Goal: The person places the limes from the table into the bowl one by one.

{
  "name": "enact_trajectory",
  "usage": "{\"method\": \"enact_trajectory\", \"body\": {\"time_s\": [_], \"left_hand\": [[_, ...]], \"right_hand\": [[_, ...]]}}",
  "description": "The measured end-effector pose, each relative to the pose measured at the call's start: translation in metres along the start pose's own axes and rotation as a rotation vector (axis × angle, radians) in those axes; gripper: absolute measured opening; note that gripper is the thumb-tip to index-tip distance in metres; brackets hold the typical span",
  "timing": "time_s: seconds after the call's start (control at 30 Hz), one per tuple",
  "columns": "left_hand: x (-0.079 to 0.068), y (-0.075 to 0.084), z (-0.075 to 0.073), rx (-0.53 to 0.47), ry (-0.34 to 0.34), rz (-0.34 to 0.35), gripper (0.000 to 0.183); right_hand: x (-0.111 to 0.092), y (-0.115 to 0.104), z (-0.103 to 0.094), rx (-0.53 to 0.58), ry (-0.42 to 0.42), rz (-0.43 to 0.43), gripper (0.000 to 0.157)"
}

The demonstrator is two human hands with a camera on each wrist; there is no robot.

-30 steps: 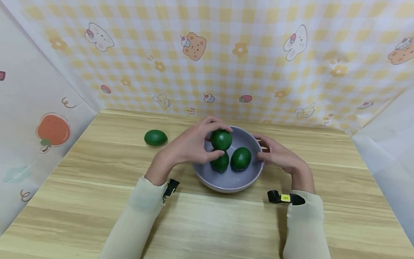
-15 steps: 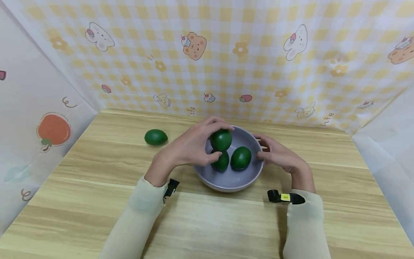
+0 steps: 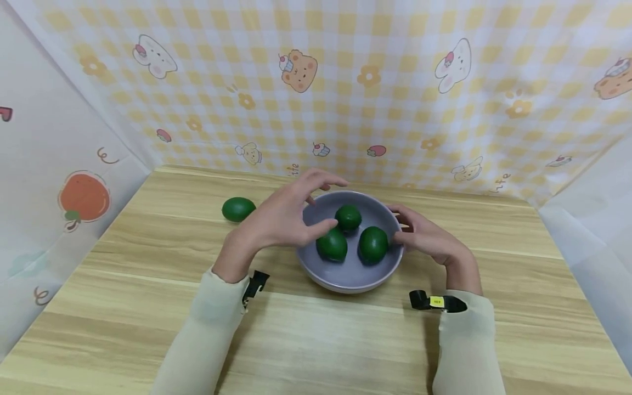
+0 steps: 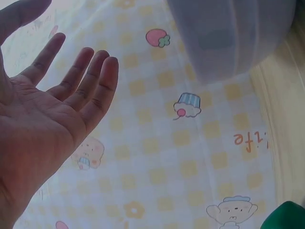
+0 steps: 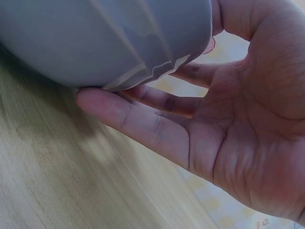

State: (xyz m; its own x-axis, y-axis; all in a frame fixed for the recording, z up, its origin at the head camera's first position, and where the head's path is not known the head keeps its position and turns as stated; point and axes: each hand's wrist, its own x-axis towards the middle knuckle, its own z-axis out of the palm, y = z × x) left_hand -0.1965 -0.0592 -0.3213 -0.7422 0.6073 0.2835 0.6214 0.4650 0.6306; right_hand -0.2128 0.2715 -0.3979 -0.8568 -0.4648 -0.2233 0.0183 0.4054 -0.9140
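A grey-purple bowl [image 3: 353, 277] stands on the table with three dark green limes in it: one lime [image 3: 349, 218] at the back, another [image 3: 332, 245] at the front left, a third [image 3: 373, 244] at the right. My left hand [image 3: 283, 216] hovers over the bowl's left rim, thumb and fingers spread apart and holding nothing; its bare palm [image 4: 43, 124] shows in the left wrist view. At the right side my right hand [image 3: 422, 233] holds the bowl, thumb at the rim and fingers [image 5: 143, 126] against the outer wall.
Left of the bowl, one more lime [image 3: 238, 209] lies on the wooden table [image 3: 316, 340], partly behind the left hand. A yellow checked cloth [image 3: 365, 109] hangs close behind the table's back edge. White cloth [image 3: 44, 164] covers the left side.
My left hand has let go of the lime it held over the bowl and drawn back up and left, fingers spreading. That lime now lies among the others, which have shifted. The right hand stays put.
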Motion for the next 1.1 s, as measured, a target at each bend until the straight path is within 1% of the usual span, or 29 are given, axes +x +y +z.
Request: {"method": "enact_trajectory", "body": {"time_s": [0.3,0.53,0.77,1.1], "left_hand": [[-0.006,-0.005,-0.009,0.037,0.031,-0.037,0.057],[-0.011,-0.007,-0.016,0.064,0.049,-0.112,0.054],[-0.012,-0.011,-0.021,0.092,0.064,-0.124,0.053],[-0.014,-0.021,-0.024,0.129,0.073,-0.176,0.051]], "right_hand": [[-0.001,-0.001,0.0,0.0,0.003,-0.005,0.067],[0.0,0.001,0.001,0.005,0.002,-0.003,0.067],[0.0,0.0,0.001,0.008,0.004,-0.012,0.066],[0.001,0.0,0.0,0.005,0.001,-0.013,0.066]]}}
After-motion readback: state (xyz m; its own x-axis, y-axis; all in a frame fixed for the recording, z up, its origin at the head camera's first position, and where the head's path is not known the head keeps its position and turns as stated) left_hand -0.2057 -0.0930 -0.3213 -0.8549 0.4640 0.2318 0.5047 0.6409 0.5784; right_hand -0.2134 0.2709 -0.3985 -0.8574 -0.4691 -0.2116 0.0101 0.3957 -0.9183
